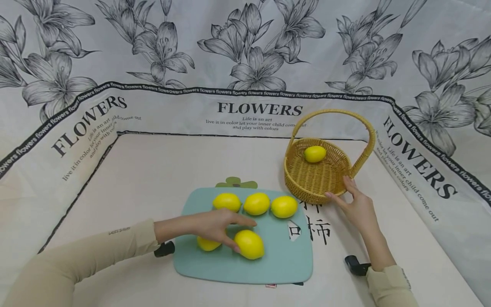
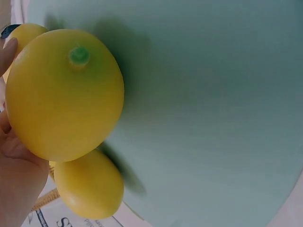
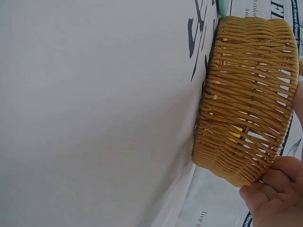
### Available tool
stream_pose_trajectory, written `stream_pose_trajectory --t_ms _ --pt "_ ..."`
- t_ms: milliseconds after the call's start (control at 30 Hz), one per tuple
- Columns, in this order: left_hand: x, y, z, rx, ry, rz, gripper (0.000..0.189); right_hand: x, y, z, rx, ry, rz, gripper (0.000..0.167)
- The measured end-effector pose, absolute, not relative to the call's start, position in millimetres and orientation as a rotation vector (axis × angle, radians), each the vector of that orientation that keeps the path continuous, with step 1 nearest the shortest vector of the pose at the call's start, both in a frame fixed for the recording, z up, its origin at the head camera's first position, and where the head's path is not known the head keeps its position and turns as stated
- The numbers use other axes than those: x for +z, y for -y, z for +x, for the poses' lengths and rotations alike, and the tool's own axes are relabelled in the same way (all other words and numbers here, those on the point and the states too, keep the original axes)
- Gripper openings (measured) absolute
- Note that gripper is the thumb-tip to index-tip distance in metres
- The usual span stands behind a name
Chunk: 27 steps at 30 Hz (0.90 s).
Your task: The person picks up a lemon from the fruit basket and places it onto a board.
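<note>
My left hand [image 1: 215,226] reaches over the teal cutting board [image 1: 284,260], thumb at the left side of a lemon [image 1: 250,245] and index finger stretched out beyond it. Another lemon [image 1: 209,244] lies partly hidden beneath this hand; it looms large, green stem end showing, in the left wrist view. A row of three lemons [image 1: 257,204] lies along the board's far side. With my right hand [image 1: 358,209] I hold the wicker basket [image 1: 307,194] by its near right side, thumb and fingers spread along the wall. Inside the basket sits one lemon [image 1: 315,154].
The basket's tall arched handle [image 1: 333,111] rises above its rim. A pale cloth with black lettering covers the table [image 1: 153,170], and floral sheets [image 1: 253,64] hang round the back and sides. A green shape [image 1: 235,182] shows behind the board.
</note>
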<state>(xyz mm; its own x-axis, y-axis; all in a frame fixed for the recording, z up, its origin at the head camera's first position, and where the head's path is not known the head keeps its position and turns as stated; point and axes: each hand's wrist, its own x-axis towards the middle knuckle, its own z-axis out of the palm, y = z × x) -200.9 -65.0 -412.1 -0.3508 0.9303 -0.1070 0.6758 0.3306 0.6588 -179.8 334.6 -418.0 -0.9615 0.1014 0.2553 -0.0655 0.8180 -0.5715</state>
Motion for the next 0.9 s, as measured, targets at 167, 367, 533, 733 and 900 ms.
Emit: stream_pose_trajectory --t_ms 167,367,533,733,900 --pt "-412.2 64.5 -200.8 0.704 -2.139 1.403 0.074 -418.3 -334.3 -180.1 0.867 2.732 -0.030 0.085" --pt "-410.4 64.5 -200.2 0.709 -2.138 1.416 0.077 -419.1 -335.0 -180.4 0.865 2.730 -0.028 0.084" --pt "-407.7 62.2 -199.3 0.715 -2.137 1.400 0.082 -419.1 -335.1 -180.0 0.864 2.730 -0.029 0.085" --pt "-404.8 59.8 -199.2 0.710 -2.131 1.395 0.084 -419.4 -335.6 -180.2 0.871 2.727 -0.029 0.085" --pt "-403.6 58.3 -198.4 0.714 -2.125 1.397 0.084 -419.5 -336.4 -179.9 0.877 2.723 -0.025 0.085"
